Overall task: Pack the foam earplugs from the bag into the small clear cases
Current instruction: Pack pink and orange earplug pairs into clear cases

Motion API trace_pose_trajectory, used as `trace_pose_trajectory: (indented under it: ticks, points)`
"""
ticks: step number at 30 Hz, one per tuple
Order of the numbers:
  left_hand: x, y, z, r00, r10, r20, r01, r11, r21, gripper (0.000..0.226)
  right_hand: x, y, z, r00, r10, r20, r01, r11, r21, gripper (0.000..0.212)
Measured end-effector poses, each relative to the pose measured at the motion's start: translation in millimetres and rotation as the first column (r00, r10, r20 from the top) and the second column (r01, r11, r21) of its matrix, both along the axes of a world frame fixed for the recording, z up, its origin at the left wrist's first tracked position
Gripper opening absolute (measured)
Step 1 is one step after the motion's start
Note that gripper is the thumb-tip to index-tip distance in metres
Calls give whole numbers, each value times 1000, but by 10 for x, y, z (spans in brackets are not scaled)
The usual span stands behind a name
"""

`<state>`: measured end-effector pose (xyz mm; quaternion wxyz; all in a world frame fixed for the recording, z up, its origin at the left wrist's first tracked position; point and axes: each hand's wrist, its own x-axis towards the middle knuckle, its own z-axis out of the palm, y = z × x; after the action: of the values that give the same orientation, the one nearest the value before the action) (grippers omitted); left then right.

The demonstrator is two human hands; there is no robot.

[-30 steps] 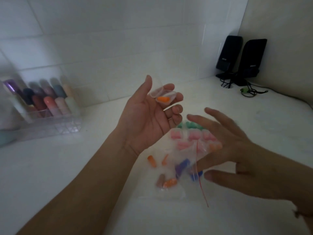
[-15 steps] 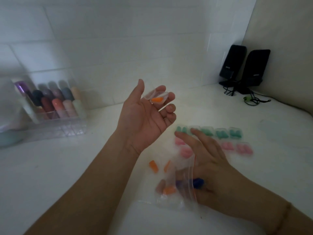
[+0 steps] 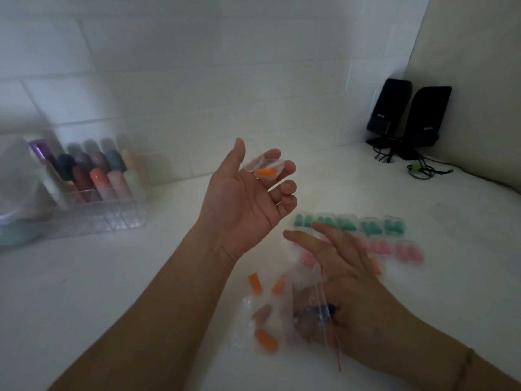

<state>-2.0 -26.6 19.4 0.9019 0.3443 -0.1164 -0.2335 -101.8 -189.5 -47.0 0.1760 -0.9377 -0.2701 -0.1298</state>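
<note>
left hand (image 3: 248, 204) cradles open clear case (image 3: 266, 169), orange earplug (image 3: 265, 172) inside.

hands: 2 | green filled cases (image 3: 349, 224), 1 o'clock: 5 | open case (image 3: 265, 167) with orange earplug (image 3: 265, 172), 12 o'clock: 1 | black speakers (image 3: 408, 119), 2 o'clock: 2 | bag (image 3: 284, 314), 6 o'clock: 1

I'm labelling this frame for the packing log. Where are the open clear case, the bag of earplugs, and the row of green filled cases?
open clear case (image 3: 267, 170): head view, on its tray by the orange earplug.
bag of earplugs (image 3: 282, 323): head view, clear film left of the right hand.
row of green filled cases (image 3: 369, 225): head view, fourth case's green earplugs.
</note>
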Motion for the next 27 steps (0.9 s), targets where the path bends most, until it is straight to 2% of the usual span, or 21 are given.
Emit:
trace_pose_trajectory:
  ticks: [6, 11, 14, 20, 24, 27]
  points:
    - [1, -9, -13, 1000, -10, 3, 10, 1000, 13, 48, -1, 70, -50, 998, -22, 64, 22, 1000, -9, 20]
    - [5, -14, -15, 1000, -8, -3, 8, 1000, 14, 48, -14, 74, -43, 992, -35, 120, 33, 999, 20, 39]
    - [9, -5, -18, 1000, -1, -5, 1, 1000, 14, 48, -23, 63, 8, 978, -64, 196, 67, 998, -6, 32]
    - [13, -3, -20, 1000, 2, -21, -2, 1000, 13, 47, -30, 112, -41, 960, -69, 272, 122, 975, -186, 28]
    - [15, 1, -18, 1000, 2, -27, -2, 1000, 10, 47, -21, 95, -2, 949, -1, 317, 35, 994, -102, 20]
    - [12, 1, -13, 1000, -3, -30, 3, 1000, 9, 47, -43, 72, 46, 959, -9, 283, 23, 999, -49, 10]
